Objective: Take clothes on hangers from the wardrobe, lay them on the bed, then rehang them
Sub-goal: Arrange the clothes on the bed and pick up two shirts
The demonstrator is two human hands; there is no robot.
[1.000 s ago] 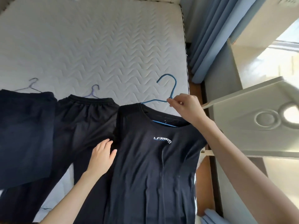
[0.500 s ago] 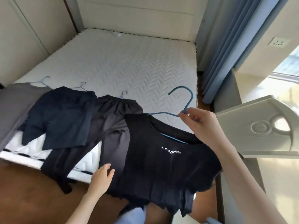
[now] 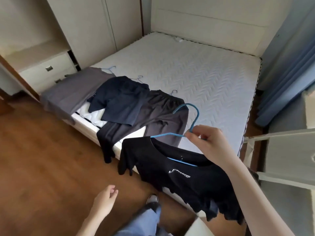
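Observation:
My right hand (image 3: 210, 143) pinches the neck of a blue hanger (image 3: 192, 116) that carries a black T-shirt (image 3: 184, 178) with a white logo, lifted above the near edge of the bed (image 3: 213, 79). My left hand (image 3: 105, 200) hangs below it over the floor, fingers loosely curled, holding nothing. On the mattress lie a grey garment (image 3: 71, 94), dark blue shorts (image 3: 121, 99) and dark trousers (image 3: 153, 120), each on a thin hanger, overlapping and draping off the bed's edge.
A white wardrobe door (image 3: 288, 150) stands open at the right. Blue curtains (image 3: 288, 74) hang past the bed's right side. A white drawer unit (image 3: 51, 70) sits left of the bed. Brown wood floor (image 3: 42, 167) lies below, with my leg and shoe (image 3: 152, 200) on it.
My right hand has lifted the hanger and black T-shirt off the bed and back toward me. My left hand let go of the shirt and dropped away. The view pulled back from the bed.

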